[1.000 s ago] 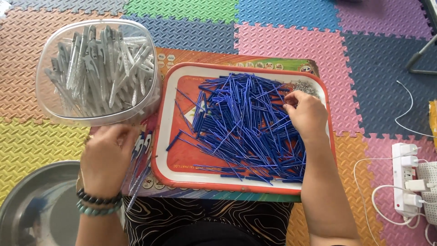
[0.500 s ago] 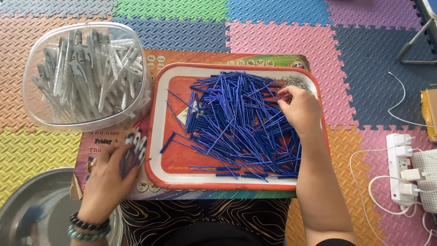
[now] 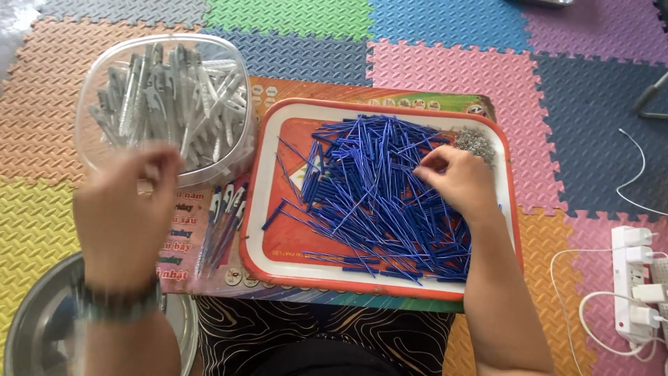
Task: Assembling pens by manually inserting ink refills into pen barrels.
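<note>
Foam floor mat (image 3: 445,42), multicoloured tiles, underlies everything. Red-rimmed tray (image 3: 278,125) holds a heap of blue pen refills (image 3: 369,188). Clear plastic tub (image 3: 90,104) of white pen barrels sits beside the tray. Right hand (image 3: 459,181) rests on the heap, fingertips pinched together on refills. Left hand (image 3: 125,209) is raised at the tub's near edge and blurred; grip cannot be determined. Assembled pens (image 3: 223,216) lie just left of the tray.

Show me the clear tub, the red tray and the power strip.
Clear tub (image 3: 90,150), head view, left wall.
Red tray (image 3: 252,209), head view, left rim.
Power strip (image 3: 621,278), head view, white body.
</note>
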